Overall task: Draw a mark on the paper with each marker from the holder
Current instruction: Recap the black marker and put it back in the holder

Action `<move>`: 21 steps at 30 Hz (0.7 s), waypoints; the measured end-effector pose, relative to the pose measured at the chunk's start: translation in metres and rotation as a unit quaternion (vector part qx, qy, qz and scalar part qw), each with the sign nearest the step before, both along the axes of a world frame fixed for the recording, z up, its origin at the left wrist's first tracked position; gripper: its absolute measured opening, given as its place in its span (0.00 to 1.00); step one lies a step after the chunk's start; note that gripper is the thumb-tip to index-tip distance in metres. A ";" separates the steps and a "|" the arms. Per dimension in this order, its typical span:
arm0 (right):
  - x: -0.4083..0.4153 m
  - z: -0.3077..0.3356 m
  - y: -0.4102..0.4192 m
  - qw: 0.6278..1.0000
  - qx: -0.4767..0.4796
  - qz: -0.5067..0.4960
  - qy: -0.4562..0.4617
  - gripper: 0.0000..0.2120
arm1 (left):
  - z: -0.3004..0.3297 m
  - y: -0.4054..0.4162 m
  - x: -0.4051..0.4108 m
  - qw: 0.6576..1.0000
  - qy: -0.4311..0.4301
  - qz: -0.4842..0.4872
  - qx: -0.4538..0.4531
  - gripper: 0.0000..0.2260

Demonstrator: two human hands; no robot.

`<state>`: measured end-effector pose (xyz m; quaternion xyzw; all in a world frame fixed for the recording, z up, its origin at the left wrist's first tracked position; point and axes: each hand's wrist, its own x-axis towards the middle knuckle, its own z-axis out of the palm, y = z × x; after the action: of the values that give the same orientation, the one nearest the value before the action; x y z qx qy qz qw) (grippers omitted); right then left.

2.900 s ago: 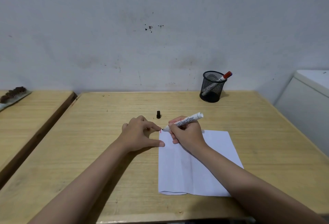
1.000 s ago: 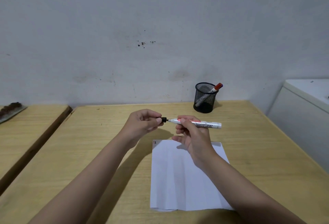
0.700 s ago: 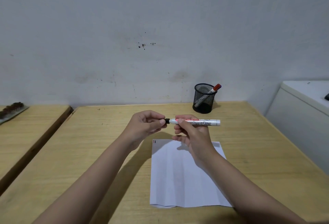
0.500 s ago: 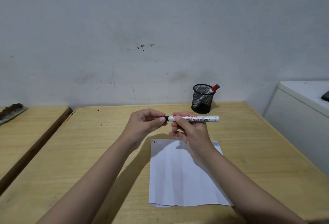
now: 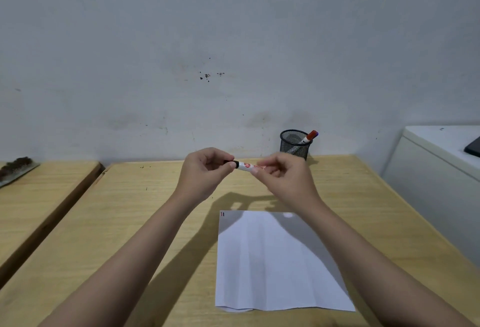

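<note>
Head view: both hands are raised above the wooden surface [image 5: 135,222], well clear of the paper [image 5: 270,264]. The left hand [image 5: 205,173] is curled, its thumb and forefinger pinched on the black cap [image 5: 233,163] at the left end of a white marker [image 5: 246,166]. The right hand [image 5: 284,177] is closed around the other end of the same marker, fingers folded over the barrel, which lies roughly level between the two hands. The paper lies flat on the surface below and toward the right, with two short marks, one dark and one red, at its far left corner [image 5: 222,214]. The black mesh holder [image 5: 295,144] stands near the far edge of the surface by the wall, holding one red-capped marker [image 5: 309,136] leaning to the right. Shadows of the hands fall on the surface and the top of the paper.
</note>
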<state>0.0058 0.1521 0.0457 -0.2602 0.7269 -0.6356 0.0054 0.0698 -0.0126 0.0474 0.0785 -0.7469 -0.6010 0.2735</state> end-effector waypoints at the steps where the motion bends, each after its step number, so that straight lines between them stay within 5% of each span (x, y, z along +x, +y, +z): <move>1: -0.005 0.003 0.002 0.996 0.043 -0.015 0.071 0.06 | 0.000 0.001 -0.001 1.000 -0.006 -0.006 -0.024 0.03; 4: -0.023 0.012 0.004 0.965 0.169 -0.004 0.200 0.11 | 0.011 0.007 -0.010 0.997 -0.024 -0.022 -0.071 0.02; 9: -0.078 0.036 0.015 0.932 0.215 -0.018 0.290 0.05 | 0.044 0.024 -0.073 0.992 0.012 -0.070 -0.101 0.03; 15: -0.100 0.054 0.033 0.963 0.117 -0.122 0.211 0.04 | 0.027 0.027 -0.092 0.998 0.021 0.011 -0.050 0.07; 21: -0.148 0.079 0.047 0.970 0.055 -0.155 0.178 0.14 | 0.001 0.042 -0.156 0.988 -0.063 0.011 -0.144 0.15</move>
<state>-0.1424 0.1994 0.1252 -0.2529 0.7813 -0.5312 -0.2086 -0.0862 0.0296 0.0488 0.0843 -0.8404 -0.4784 0.2405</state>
